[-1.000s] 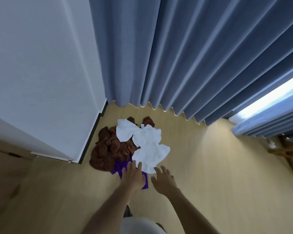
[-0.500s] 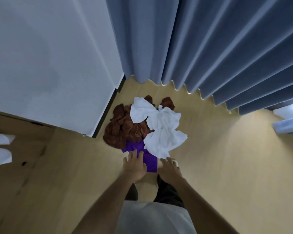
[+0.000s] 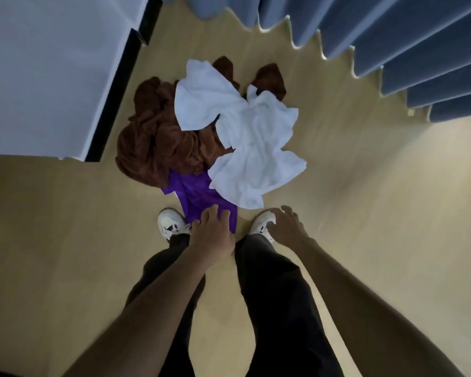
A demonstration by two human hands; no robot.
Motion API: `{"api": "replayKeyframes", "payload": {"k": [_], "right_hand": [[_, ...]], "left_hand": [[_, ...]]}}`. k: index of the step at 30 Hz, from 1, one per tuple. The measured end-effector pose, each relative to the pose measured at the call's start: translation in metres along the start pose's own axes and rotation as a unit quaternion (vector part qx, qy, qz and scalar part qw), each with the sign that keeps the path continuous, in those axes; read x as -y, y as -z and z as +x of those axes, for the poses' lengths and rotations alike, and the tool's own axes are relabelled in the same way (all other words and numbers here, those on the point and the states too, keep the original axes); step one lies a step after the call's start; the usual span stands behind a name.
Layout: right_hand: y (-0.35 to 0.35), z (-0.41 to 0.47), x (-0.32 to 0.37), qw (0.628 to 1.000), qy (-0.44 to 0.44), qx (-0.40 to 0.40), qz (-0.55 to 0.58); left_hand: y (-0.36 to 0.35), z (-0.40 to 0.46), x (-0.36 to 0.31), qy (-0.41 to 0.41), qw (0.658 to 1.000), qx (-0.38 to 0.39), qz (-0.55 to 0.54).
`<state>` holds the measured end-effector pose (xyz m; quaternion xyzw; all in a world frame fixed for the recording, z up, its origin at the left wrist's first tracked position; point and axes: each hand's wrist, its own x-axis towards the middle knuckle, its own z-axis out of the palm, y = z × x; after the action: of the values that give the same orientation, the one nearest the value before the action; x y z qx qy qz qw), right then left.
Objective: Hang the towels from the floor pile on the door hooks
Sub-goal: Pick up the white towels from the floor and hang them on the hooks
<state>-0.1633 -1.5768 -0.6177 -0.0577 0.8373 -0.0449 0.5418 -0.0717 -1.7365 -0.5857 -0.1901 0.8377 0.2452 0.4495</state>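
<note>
Evidently soft, limp white towel atop pile, best pinched at near corner; left hand and right hand spread, empty.

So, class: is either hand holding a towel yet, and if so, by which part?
Nothing is held. The left hand reaches over the purple towel's near edge; the right hand is open, off the pile.

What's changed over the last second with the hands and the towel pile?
Both hands have come down toward the pile: the left hand now reaches over the purple towel, the right hand near the white towel. Neither grips anything yet. The towels, brown towel included, lie as before.
</note>
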Motion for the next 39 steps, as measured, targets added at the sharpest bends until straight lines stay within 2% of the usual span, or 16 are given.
{"api": "replayKeyframes", "payload": {"k": [6,10,14,18,21,24,27,31,36,39], "right_hand": [[-0.028,0.152,-0.026,0.999,-0.031,-0.001,0.011],[-0.040,0.237,-0.046,0.999,-0.045,-0.012,0.020],[-0.044,0.297,-0.058,0.997,-0.070,-0.032,0.020],[-0.039,0.309,-0.045,0.995,-0.095,-0.034,-0.001],[-0.028,0.272,-0.016,0.997,-0.073,-0.037,0.000],[-0.010,0.197,0.023,0.999,0.003,-0.038,-0.001],[0.019,0.111,0.062,0.998,0.051,-0.025,-0.001],[0.091,-0.002,0.110,0.993,0.107,-0.048,0.009],[0.188,-0.144,0.156,0.959,0.217,-0.149,0.103],[0.235,-0.213,0.171,0.918,0.277,-0.198,0.205]], "left_hand": [[-0.033,0.137,0.016,-0.019,0.999,-0.029,-0.027],[-0.078,0.198,0.037,-0.007,0.999,-0.025,-0.044],[-0.131,0.224,0.056,0.029,0.997,0.011,-0.077],[-0.149,0.218,0.068,0.050,0.995,0.040,-0.072],[-0.128,0.196,0.067,0.050,0.996,0.054,-0.050],[-0.085,0.156,0.050,0.026,0.998,0.032,-0.050],[-0.027,0.104,0.022,-0.025,0.998,-0.029,-0.047],[0.064,0.026,-0.014,-0.095,0.986,-0.130,-0.038],[0.189,-0.080,-0.052,-0.145,0.955,-0.257,-0.028],[0.252,-0.141,-0.071,-0.153,0.943,-0.279,-0.096]]}}
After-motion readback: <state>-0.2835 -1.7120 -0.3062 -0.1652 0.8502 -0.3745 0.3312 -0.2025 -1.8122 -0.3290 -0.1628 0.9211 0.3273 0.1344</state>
